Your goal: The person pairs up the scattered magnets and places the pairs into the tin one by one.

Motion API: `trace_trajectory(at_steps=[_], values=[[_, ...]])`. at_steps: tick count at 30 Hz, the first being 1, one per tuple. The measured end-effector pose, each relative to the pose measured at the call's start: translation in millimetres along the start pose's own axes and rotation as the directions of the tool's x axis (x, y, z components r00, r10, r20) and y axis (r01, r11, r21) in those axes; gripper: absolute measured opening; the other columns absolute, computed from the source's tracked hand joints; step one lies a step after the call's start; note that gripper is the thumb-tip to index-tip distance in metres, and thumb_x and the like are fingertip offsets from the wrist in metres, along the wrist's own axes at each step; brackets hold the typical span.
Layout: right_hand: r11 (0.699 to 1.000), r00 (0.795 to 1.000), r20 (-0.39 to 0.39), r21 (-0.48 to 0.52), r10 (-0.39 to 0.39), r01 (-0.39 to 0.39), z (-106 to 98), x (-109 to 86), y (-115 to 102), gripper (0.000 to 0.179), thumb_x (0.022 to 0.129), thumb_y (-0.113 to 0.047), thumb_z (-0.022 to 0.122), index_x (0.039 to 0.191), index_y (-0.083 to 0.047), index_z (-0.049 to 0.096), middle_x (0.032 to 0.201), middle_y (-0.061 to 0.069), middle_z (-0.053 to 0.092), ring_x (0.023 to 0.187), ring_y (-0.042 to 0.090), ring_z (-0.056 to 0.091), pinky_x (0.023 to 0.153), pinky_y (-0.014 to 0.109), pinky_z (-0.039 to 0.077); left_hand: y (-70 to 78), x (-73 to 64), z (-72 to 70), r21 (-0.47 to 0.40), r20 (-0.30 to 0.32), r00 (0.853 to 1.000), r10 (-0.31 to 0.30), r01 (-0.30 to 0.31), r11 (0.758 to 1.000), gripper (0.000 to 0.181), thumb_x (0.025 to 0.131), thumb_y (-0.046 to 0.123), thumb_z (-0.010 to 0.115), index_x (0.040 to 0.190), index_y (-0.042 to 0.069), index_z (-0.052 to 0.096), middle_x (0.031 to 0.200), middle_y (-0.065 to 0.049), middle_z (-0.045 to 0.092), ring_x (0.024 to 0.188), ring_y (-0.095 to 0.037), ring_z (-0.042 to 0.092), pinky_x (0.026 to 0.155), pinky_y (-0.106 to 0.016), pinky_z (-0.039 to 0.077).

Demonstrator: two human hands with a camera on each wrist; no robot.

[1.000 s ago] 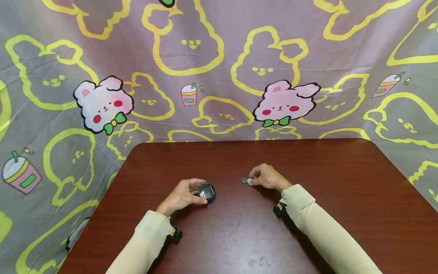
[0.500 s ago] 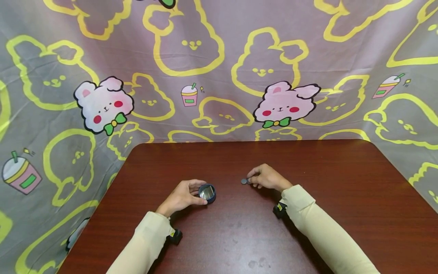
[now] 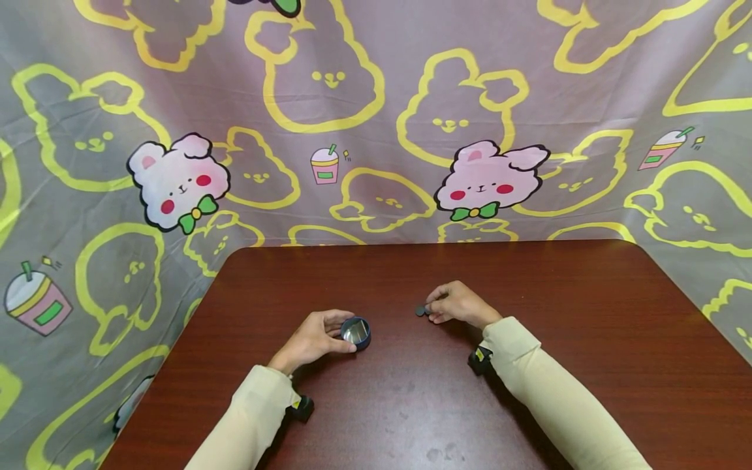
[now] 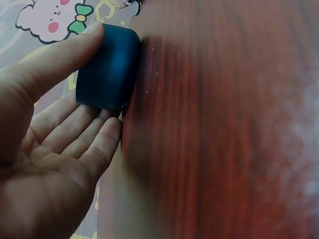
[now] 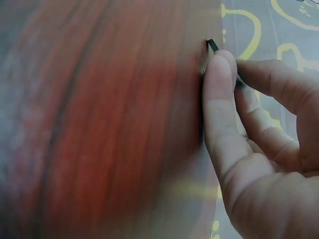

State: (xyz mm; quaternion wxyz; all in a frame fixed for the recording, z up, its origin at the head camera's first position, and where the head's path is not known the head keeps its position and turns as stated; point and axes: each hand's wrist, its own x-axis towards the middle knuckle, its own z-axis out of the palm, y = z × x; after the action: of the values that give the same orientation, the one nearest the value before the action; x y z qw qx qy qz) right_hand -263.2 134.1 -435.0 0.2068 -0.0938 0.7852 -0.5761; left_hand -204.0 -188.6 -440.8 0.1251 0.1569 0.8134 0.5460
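Observation:
In the head view my left hand (image 3: 317, 338) holds a small round dark-blue container (image 3: 365, 342) at its left side, thumb in front and fingers behind. Its shiny, mirror-like round face is turned up toward me. The left wrist view shows the container's smooth blue wall (image 4: 109, 67) between thumb and fingers. To the right, my right hand (image 3: 461, 305) pinches a small dark coin-like disc (image 3: 427, 311) low over the table. A second dark grey disc (image 3: 420, 311) lies beside it, just left of the fingertips. Fingers largely cover the pinched disc (image 5: 240, 80) in the right wrist view.
Both hands work over a dark reddish-brown wooden table (image 3: 399, 405) with rounded far corners. A grey curtain (image 3: 376, 98) with yellow bear outlines and pink bunnies hangs behind it and along both sides. Faint smudges mark the table's near part.
The disc under my right fingertips looked pale and flat a second ago; now it is dark and tipped up between them. The left hand and container stay where they were.

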Motion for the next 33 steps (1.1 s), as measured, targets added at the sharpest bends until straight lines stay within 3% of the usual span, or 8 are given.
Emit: trace_trajectory(at_steps=[14, 33], values=[[0.997, 0.995, -0.057, -0.017, 0.078, -0.079, 4, 6.2, -2, 0.010, 0.086, 0.005, 0.071, 0.092, 0.009, 0.064, 0.075, 0.011, 0.068, 0.057, 0.012, 0.063, 0.058, 0.025, 0.058, -3.7, 0.6, 0.7, -0.012, -0.006, 1.000, 0.006, -0.006, 1.000, 0.061, 0.076, -0.003, 0.084, 0.130, -0.014, 0.056, 0.127, -0.027, 0.062, 0.120, -0.039, 0.059, 0.103, -0.042, 0.049], [0.999, 0.998, -0.022, 0.012, 0.053, -0.053, 15, 6.6, -8, 0.008, 0.086, 0.002, 0.070, 0.089, 0.005, 0.063, 0.073, 0.010, 0.064, 0.058, 0.013, 0.061, 0.059, 0.028, 0.058, -3.3, -1.8, -0.2, -0.020, -0.009, 1.000, -0.002, 0.002, 1.000, 0.061, 0.077, -0.003, 0.084, 0.131, -0.013, 0.057, 0.129, -0.027, 0.061, 0.121, -0.040, 0.058, 0.103, -0.044, 0.048]])
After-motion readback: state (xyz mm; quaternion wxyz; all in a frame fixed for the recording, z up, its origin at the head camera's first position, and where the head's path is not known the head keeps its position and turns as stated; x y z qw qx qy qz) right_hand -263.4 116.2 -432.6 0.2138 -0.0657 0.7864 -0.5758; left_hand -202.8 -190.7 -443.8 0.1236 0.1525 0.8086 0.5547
